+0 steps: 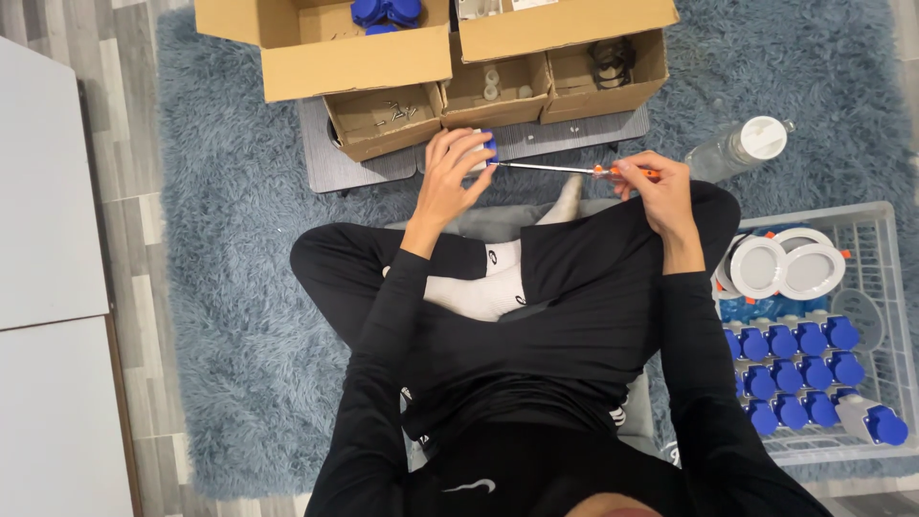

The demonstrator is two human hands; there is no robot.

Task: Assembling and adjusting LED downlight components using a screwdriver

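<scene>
Left hand point(452, 172): fingers wrapped tight around a small white-and-blue plastic plug part point(485, 148), at 12 o'clock above the crossed legs. Right hand point(659, 191): fingers pinched on the orange handle of a slim steel-shafted screwdriver point(565, 169), tip meeting the part from 3 o'clock. Open brown cardboard boxes point(383, 57) at 12 o'clock; grey plastic crate point(885, 287) of blue-capped pieces at 4 o'clock; clear plastic bottle point(737, 148) at 2 o'clock.

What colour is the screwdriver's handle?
Orange, on the screwdriver in the right hand; head view.
</scene>
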